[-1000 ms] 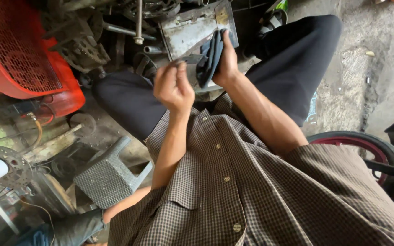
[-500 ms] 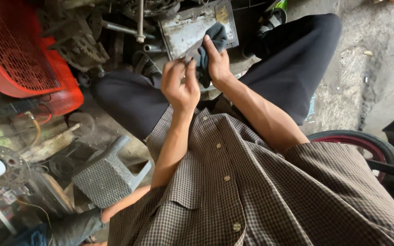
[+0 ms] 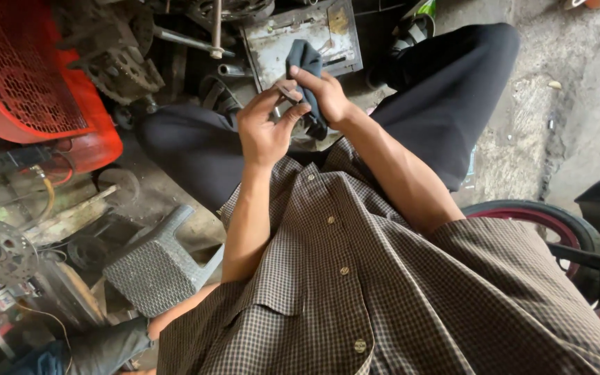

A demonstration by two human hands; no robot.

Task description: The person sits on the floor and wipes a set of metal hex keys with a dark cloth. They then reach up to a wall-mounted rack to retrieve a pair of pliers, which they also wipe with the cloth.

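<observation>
The head camera looks down at a person in a checked shirt [image 3: 383, 292] and dark trousers [image 3: 453, 97].

The right hand [image 3: 324, 94] is closed around a dark cloth [image 3: 307, 69]. The cloth sticks up above the fingers and hangs down a little below the hand.

The left hand [image 3: 265, 128] is just beside it. Its fingers [image 3: 286, 94] are bent and pinch a small dark part against the cloth. The part is too small to tell what it is.

Both hands are up in front of the chest, between the knees.

Past the hands a grey metal box [image 3: 303, 38] lies on the floor. A red basket [image 3: 29, 76] is far to one side. A grey stool [image 3: 157, 267] stands lower down. A wheel [image 3: 543, 219] with a red rim is on the other side.
</observation>
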